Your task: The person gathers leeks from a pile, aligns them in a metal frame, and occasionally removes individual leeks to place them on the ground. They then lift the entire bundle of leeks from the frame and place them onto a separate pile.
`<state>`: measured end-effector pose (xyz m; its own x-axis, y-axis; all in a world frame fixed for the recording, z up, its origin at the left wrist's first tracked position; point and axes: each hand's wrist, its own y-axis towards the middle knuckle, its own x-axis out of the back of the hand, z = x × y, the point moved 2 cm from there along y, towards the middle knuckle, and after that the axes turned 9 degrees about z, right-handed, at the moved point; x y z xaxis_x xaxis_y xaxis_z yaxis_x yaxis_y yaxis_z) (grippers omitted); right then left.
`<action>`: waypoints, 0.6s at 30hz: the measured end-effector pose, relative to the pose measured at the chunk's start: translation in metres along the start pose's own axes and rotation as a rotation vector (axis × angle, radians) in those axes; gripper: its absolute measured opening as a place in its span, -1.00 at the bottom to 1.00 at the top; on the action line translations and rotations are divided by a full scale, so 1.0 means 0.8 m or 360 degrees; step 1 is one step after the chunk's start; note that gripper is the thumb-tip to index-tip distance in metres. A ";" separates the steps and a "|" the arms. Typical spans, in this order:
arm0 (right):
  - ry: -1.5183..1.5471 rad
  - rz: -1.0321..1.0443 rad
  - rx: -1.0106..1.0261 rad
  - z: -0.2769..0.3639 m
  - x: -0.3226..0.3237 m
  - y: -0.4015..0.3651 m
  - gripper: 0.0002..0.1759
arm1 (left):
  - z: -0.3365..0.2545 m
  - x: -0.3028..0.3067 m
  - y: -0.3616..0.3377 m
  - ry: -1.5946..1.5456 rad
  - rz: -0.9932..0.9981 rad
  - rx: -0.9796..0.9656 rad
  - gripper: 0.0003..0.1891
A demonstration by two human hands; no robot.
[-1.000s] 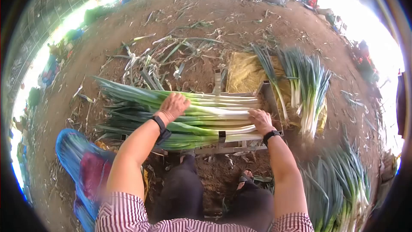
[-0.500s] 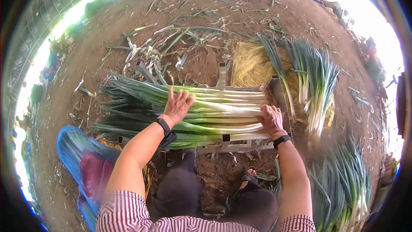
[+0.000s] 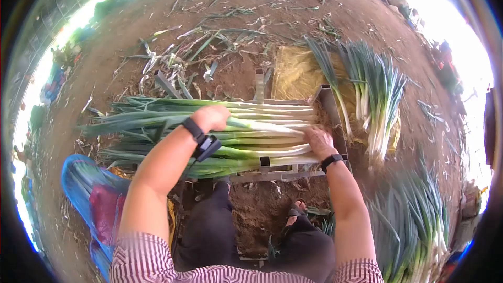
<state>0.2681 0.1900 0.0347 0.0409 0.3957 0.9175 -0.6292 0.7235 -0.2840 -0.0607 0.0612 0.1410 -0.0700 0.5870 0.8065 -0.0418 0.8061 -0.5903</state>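
Note:
A row of long green onions (image 3: 280,111) lies across a low metal frame (image 3: 331,106), white ends to the right and dark leaves to the left. My left hand (image 3: 212,118) is closed on the stalk of a thick green onion (image 3: 257,125) on top; its fingertips are partly hidden. The leaves of that onion stretch over the others to the left. At the white ends, my right hand (image 3: 319,141) rests with bent fingers against the same onion's end, close to the frame's right upright.
More green onions (image 3: 382,99) lie on a yellow sack (image 3: 293,73) at the right. Another heap (image 3: 414,225) is at lower right. A blue net bag (image 3: 78,178) sits at lower left. Loose leaf scraps (image 3: 173,63) litter the soil beyond the frame.
My left hand has turned from spread fingers to a closed hold on a stalk, and the leaves have shifted left. My right hand stays at the white ends. The view has shifted slightly.

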 end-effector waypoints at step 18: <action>-0.0503 0.0047 -0.0030 -0.021 -0.039 0.024 -0.73 | -0.015 -0.094 0.019 0.0188 -0.0118 -0.0157 -0.72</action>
<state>0.2676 0.2014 -0.0038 -0.2223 0.2231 0.9491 -0.6121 0.7258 -0.3140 -0.0444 0.0301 0.0717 0.0477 0.5256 0.8494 0.0558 0.8476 -0.5276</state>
